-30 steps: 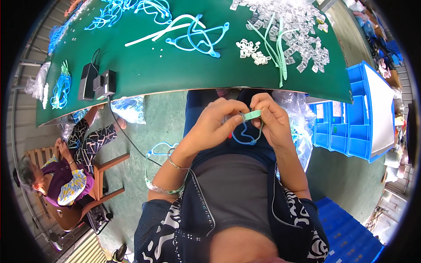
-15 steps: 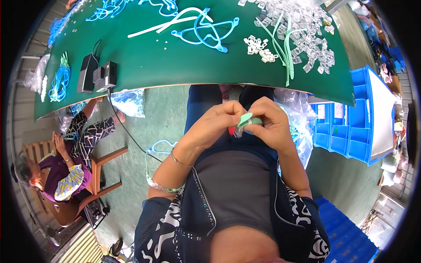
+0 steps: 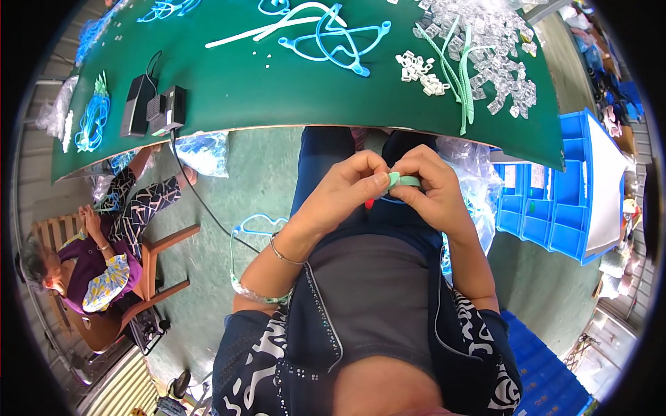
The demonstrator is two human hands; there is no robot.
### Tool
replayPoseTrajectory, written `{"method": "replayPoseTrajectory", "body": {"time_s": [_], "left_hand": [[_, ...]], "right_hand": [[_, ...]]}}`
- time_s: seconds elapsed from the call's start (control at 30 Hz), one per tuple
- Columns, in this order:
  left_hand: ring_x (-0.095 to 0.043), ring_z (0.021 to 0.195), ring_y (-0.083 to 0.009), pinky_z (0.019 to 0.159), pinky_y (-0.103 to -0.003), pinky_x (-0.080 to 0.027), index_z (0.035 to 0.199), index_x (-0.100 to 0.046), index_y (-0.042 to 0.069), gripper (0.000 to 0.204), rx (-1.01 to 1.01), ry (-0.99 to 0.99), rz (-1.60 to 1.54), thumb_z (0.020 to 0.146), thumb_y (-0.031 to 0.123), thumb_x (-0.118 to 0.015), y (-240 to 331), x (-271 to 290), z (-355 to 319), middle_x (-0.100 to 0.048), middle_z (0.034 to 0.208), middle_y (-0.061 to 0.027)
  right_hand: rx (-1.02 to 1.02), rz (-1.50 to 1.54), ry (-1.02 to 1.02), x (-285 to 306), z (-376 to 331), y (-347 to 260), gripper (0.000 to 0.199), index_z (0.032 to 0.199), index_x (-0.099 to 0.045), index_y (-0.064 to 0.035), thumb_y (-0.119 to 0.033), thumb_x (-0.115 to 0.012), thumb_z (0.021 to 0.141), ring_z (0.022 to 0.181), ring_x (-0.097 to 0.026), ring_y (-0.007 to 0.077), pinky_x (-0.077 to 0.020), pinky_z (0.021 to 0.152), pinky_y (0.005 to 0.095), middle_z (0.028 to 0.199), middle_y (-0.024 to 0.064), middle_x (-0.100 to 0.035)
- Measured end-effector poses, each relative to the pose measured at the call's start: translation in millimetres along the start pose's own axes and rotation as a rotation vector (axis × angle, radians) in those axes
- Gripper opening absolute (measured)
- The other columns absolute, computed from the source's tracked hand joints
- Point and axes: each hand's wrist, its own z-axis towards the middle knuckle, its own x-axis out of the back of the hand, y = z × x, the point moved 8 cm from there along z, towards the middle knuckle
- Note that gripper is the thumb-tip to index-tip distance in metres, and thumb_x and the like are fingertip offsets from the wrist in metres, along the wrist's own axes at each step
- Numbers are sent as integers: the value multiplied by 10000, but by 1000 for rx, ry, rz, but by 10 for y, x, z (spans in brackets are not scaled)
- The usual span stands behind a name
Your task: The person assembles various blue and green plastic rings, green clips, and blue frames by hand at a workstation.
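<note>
Both hands meet over the lap, fingers (image 3: 380,179) pinched shut on a small mint-green strap piece (image 3: 404,181): left hand (image 3: 347,191) grips its left end, right hand (image 3: 429,187) its right. Just below the green desk (image 3: 277,90) edge. Clear plastic clips (image 3: 496,41) piled on the desk, blue bins (image 3: 548,215) at right.

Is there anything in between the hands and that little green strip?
No, nothing visible. The left hand and the right hand both pinch the pale green strip directly with their fingertips, over the lap, below the edge of the green table. A red bit shows just under the fingers, not between them and the strip.
</note>
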Motion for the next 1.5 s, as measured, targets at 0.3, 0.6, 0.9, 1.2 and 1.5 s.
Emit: {"method": "replayPoseTrajectory", "body": {"time_s": [0.3,0.6,0.9,1.2,1.5], "left_hand": [[-461,738,-77,682,-237,-391,775,-530,35,117,65,-124,-121,819,136,-567,-129,16,-24,-546,862,-27],[-470,716,-65,646,-212,-389,759,-554,29,80,109,-117,-78,785,93,-595,-172,-7,-17,-563,830,-21],[-477,707,-56,637,-199,-388,728,-558,19,81,80,-134,-126,773,72,-602,-182,57,-31,-598,851,-44],[-501,691,-45,598,-180,-394,780,-581,21,94,40,-48,-146,790,70,-661,-185,49,-38,-590,814,-19],[-566,726,-131,654,-264,-439,880,-619,30,160,-365,86,473,753,81,-701,112,67,-85,-621,828,-35]], "right_hand": [[59,-57,-70,-16,-15,-90,196,889,-608,-25,-42,-694,714,716,-511,144,-406,619,242,847,64,-513],[-70,297,-33,-83,-113,136,186,915,-607,-10,-18,-679,743,771,-501,106,-398,652,223,904,44,-498],[-50,287,-88,-124,-106,143,181,927,-605,0,-19,-671,759,775,-501,98,-401,662,215,916,45,-494],[120,-15,-34,-68,-21,-102,233,911,-608,-14,-85,-713,716,754,-519,140,-417,653,245,861,61,-529],[-34,-8,92,-18,-141,31,109,859,-550,-6,-81,-618,817,696,-475,120,-378,623,234,790,44,-508]]}}
